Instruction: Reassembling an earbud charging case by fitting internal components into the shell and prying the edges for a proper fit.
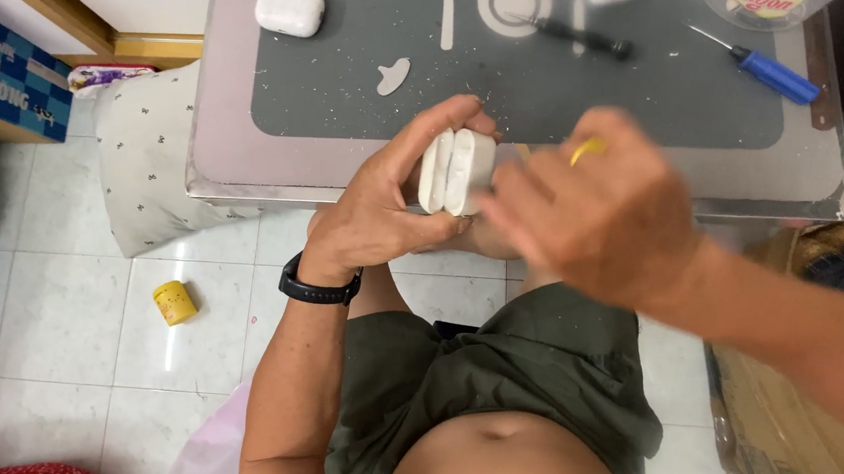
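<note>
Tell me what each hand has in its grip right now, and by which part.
Left hand holds the white earbud case, fingers and thumb wrapped around its sides. Right hand is blurred; something yellow shows at it, grip unclear.

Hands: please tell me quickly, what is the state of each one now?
Left hand: closed around a white case, split into two halves.
Right hand: blurred, beside the case; a yellow object shows at its fingers; grip cannot be told.

On table (233,131): white case (290,8), blue-handled screwdriver (770,72), black screwdriver (577,35); on floor: yellow jar (174,303), pillow (150,158).
</note>
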